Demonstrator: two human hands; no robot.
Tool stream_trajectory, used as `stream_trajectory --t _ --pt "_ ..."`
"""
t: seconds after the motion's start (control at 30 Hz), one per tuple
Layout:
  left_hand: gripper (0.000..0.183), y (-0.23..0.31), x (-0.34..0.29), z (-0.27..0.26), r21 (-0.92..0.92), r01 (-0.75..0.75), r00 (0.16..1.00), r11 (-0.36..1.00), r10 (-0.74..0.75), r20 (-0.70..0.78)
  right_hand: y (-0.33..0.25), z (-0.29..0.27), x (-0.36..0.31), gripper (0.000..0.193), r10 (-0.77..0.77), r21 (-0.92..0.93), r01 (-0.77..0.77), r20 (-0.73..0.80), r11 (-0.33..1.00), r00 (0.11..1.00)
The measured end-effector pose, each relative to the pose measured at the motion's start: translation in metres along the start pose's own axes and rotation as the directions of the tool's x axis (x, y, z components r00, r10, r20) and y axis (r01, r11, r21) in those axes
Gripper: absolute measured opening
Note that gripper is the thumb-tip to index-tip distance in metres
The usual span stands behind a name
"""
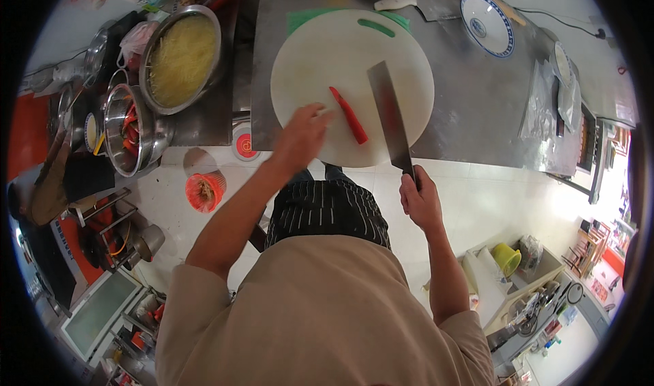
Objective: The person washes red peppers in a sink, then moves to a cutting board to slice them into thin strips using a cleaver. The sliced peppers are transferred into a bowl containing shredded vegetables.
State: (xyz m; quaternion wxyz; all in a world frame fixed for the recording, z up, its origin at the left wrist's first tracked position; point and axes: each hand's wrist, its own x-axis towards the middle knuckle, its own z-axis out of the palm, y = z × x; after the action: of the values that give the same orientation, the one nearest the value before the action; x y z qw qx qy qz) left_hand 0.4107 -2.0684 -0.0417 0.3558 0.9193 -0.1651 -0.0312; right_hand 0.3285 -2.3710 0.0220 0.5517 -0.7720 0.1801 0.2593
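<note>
Red pepper (pixel 350 117) is lying at a slant near the middle of the round white cutting board (pixel 313 59), narrow end pointing away from the body and a bit left, fat end closer in. From where I'm sitting it's right between my two hands. The left hand (pixel 303 134) is the close one: its fingers reach just beside the pepper on its left, but they're motion-blurred, so I can't tell if they're spread or pinched together, and I can't make out a touch either. My right hand (pixel 422 199) is further off, nearer the body, wrapped tight around the handle of a cleaver (pixel 388 110). That blade sits over the board to the right of the pepper, with a gap between them. Board's on a metal desk (pixel 470 107), with some green cloth (pixel 300 20) peeking out underneath. Far side of the desk, I've got a second cleaver (pixel 439 6) with a white handle, plus a blue-and-white dish (pixel 487 25). Off left, a metal bowl (pixel 216 52) holds pale yellow shreds (pixel 180 62).
</note>
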Motion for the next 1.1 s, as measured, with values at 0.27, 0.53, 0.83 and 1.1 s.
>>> stream_trajectory --t 0.27,0.53,0.83,1.1 --pt "0.046 0.009 0.020 0.044 0.116 -0.297 0.955 0.948 0.295 0.034 0.016 0.007 -0.004 0.031 0.080 -0.018 -0.080 -0.017 0.997 0.997" --pt "0.049 0.008 0.016 0.058 0.126 -0.308 0.951 0.943 0.310 0.004 0.020 0.009 -0.005 0.029 0.120 0.093 -0.121 0.014 0.988 0.993" --pt "0.048 0.007 0.012 0.058 0.105 -0.301 0.952 0.948 0.306 -0.035 0.022 0.010 -0.004 0.029 0.091 0.153 -0.097 0.044 0.984 0.995" --pt "0.049 0.005 0.017 0.052 0.138 -0.315 0.949 0.939 0.316 0.018 0.022 0.008 -0.001 0.031 0.078 0.137 -0.084 0.048 0.987 0.996"
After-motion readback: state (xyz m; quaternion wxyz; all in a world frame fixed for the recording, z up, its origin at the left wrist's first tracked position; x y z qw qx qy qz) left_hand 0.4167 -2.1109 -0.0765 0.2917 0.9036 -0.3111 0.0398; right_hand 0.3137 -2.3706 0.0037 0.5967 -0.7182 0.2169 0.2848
